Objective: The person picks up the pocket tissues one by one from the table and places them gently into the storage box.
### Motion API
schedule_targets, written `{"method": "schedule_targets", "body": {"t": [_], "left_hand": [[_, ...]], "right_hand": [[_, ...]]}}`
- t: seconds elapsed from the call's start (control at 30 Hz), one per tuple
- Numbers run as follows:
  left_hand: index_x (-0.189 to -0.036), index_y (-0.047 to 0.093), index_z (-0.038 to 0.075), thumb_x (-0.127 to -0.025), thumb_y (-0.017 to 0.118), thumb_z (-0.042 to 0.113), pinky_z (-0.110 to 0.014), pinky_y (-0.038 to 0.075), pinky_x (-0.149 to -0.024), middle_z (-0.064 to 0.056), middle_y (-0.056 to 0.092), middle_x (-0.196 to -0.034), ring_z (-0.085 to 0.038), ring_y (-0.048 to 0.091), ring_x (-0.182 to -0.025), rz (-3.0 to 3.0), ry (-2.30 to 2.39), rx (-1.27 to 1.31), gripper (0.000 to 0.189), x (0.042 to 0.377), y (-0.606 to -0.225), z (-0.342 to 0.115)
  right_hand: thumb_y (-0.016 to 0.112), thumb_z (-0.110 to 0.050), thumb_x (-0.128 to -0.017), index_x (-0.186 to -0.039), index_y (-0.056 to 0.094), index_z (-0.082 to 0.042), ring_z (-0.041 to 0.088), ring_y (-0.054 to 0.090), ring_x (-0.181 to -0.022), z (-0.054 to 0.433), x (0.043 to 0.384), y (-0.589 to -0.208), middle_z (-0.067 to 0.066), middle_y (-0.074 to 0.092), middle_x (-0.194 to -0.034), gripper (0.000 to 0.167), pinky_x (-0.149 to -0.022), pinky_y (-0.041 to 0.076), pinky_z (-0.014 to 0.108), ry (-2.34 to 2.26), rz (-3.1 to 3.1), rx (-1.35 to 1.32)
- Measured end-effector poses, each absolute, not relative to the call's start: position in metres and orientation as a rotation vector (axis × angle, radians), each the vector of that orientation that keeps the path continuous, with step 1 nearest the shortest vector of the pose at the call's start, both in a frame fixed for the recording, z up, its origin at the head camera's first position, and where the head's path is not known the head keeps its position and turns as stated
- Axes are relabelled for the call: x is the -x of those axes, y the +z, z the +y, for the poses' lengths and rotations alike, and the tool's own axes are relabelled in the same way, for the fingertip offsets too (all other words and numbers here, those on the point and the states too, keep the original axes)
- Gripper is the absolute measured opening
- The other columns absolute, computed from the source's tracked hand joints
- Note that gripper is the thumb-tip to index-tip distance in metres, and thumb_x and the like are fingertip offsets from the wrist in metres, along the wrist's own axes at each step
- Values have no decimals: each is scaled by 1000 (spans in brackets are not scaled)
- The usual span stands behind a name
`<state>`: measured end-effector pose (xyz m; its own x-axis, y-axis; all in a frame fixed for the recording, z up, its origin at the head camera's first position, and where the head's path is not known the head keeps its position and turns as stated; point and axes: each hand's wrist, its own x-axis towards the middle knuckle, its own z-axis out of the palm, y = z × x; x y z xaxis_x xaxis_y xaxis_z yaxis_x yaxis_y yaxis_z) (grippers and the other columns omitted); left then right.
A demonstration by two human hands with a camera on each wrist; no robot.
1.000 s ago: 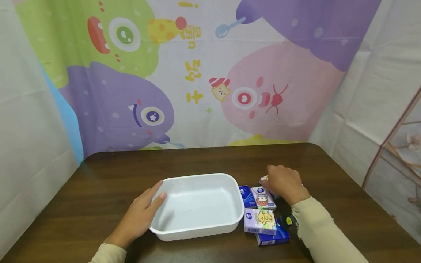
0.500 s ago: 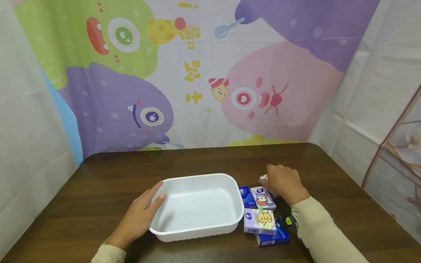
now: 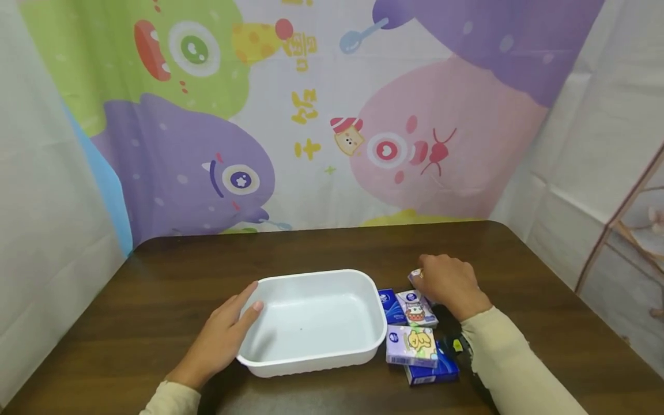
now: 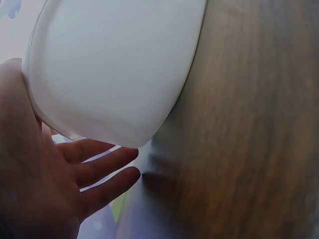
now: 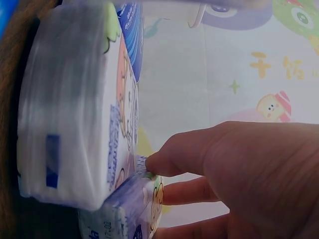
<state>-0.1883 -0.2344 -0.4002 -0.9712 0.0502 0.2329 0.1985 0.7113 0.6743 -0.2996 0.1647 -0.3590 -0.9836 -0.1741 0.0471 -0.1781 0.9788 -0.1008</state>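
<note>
My left hand holds the left end of a white plastic basin, thumb over the rim and fingers along the outer wall. In the left wrist view those fingers lie almost straight under the basin's end. To the right, my right hand grips a purple pack of tissues beyond the others, mostly hidden under the hand. The right wrist view shows thumb and fingers on this pack. Nearer lie a cartoon tissue pack and a blue one against the basin.
Another purple tissue pack lies partly on a blue one at the basin's right front corner. A black device with a yellow patch is by the right wrist. The brown table ends at a cartoon-printed curtain.
The head view has tipped slightly, so the scene shifts a little upward. Both hands keep their places on the basin and the tissue pack.
</note>
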Motion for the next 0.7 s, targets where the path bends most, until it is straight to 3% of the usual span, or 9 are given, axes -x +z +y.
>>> {"method": "schedule_targets", "body": {"t": [0.7], "left_hand": [[-155, 41, 13, -106, 42, 50, -53, 43, -99, -19, 53, -142, -34, 53, -125, -2735, -1114, 171, 61, 187, -400, -235]], "right_hand": [[71, -32, -90, -116, 68, -3, 30, 65, -79, 161, 298, -359, 13, 71, -95, 39, -69, 55, 52, 161, -2925, -350]]}}
